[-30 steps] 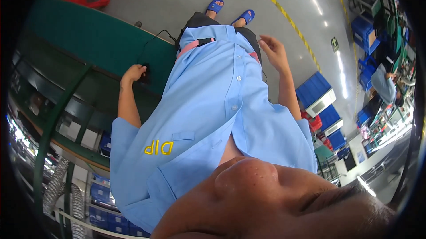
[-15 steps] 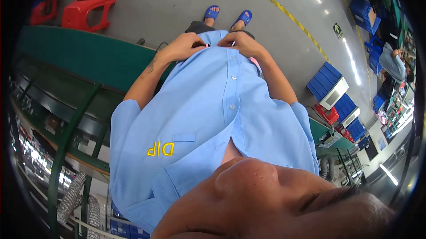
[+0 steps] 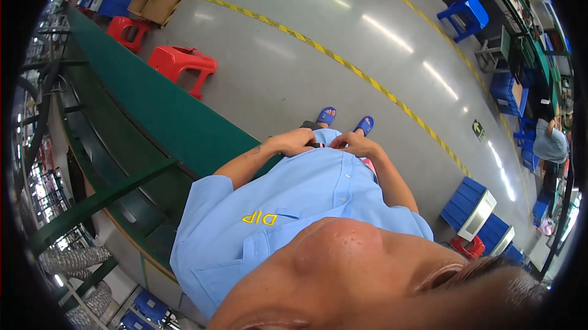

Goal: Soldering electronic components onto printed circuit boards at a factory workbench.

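I wear a light blue button-front shirt (image 3: 318,177) with yellow lettering on the chest. At waist height, my left hand (image 3: 297,142) is closed against the front of the shirt, its fingers curled inward. A small dark thing with a bit of pink shows at its fingertips, too small to name. Facing it a short gap away, my right hand (image 3: 355,144) has bent fingers gripping the shirt cloth near the buttoned edge. A patch of pink shows below my right wrist. Parts of the fingers on both hands are hidden by folds.
A long green workbench (image 3: 165,106) runs along my left, with red stools (image 3: 182,65) and a cardboard box (image 3: 155,2) beyond it. Blue bins (image 3: 468,204) stand at right. Yellow-black tape (image 3: 343,60) crosses the floor. Another person (image 3: 550,140) works at the far right.
The view has tilted up and shifted, so more floor, the cardboard box and a blue stool show. Both hands stay at the shirt front, with little change in their grip.
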The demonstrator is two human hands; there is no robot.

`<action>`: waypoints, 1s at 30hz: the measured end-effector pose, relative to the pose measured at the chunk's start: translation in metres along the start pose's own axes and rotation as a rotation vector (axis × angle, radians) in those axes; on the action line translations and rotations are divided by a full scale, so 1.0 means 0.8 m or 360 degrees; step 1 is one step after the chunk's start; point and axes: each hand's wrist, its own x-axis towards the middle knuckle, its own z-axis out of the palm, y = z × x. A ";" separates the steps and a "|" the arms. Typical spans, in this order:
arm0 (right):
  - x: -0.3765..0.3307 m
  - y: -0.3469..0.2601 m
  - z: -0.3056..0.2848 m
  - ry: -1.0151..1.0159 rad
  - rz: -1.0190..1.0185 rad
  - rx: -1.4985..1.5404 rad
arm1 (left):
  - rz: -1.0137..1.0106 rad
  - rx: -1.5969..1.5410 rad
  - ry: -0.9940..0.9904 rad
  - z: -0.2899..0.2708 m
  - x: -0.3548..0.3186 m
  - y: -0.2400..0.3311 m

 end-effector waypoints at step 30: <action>-0.233 0.276 0.146 0.0668 0.1027 0.0014 | -0.1924 0.0458 -0.1881 0.141 -0.133 -0.308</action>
